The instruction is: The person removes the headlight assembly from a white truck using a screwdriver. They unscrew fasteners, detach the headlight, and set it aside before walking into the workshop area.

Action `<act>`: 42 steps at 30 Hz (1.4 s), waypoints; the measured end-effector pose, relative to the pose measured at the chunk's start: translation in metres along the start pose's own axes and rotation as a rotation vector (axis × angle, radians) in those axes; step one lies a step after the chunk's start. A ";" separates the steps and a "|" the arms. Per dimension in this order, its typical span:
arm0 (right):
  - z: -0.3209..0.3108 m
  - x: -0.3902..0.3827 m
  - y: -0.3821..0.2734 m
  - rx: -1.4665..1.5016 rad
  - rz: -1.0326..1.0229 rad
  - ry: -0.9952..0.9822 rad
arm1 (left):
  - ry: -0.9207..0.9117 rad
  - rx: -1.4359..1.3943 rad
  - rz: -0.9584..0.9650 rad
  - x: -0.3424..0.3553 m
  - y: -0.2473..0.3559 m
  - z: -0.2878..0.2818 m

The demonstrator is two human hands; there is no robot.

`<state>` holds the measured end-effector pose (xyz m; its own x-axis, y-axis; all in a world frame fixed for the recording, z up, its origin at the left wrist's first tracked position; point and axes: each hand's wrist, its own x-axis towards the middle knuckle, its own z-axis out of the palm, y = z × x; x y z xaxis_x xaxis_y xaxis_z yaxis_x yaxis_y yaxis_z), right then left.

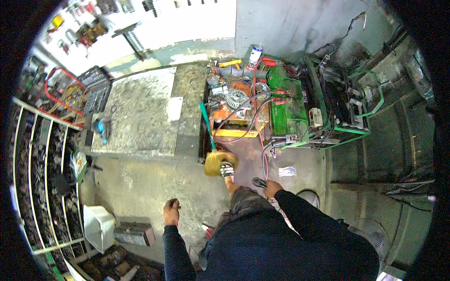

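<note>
My right hand (273,188) is closed around a dark, elongated piece (259,182), which sticks out to the left of the fingers; its exact kind is unclear. A red cable (263,157) runs down from beside the green machine (287,105) to this hand. Off to the left, my left hand (171,213) hangs over the concrete floor with curled fingers. A dark spot shows at its fingertips, too small to name. Ahead of my sandalled foot (227,169) a broom (217,161) with a green handle leans against the workbench.
The workbench (140,112) carries a blue tool (100,131) and an open socket set (96,89). Metal parts (236,98) crowd an orange stand beside the green machine. Parts shelves (47,178) line the left; a white bin (98,227) stands near them. A fan (370,236) is behind my right arm.
</note>
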<state>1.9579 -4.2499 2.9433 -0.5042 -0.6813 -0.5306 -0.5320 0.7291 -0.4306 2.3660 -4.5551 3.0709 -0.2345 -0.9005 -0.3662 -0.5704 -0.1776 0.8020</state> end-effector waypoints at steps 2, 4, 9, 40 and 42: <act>-0.025 0.067 -0.049 0.020 -0.053 -0.077 | -0.093 0.175 -0.022 0.041 0.007 0.013; -0.044 0.121 -0.102 0.120 -0.147 -0.046 | -0.216 0.355 -0.045 0.070 0.007 0.015; -0.111 0.252 -0.225 0.180 -0.296 0.096 | -0.201 0.254 -0.071 0.157 0.049 0.013; -0.091 0.607 -0.378 0.708 -0.021 0.044 | 0.303 1.150 0.912 0.879 0.327 0.410; -0.106 0.609 -0.372 0.610 -0.044 0.005 | 0.237 1.129 0.842 0.882 0.327 0.414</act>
<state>1.7770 -4.9425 2.8575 -0.4948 -0.7109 -0.4997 -0.0674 0.6047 -0.7936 1.6468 -5.2435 2.8153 -0.7416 -0.6407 0.1988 -0.6660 0.7387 -0.1036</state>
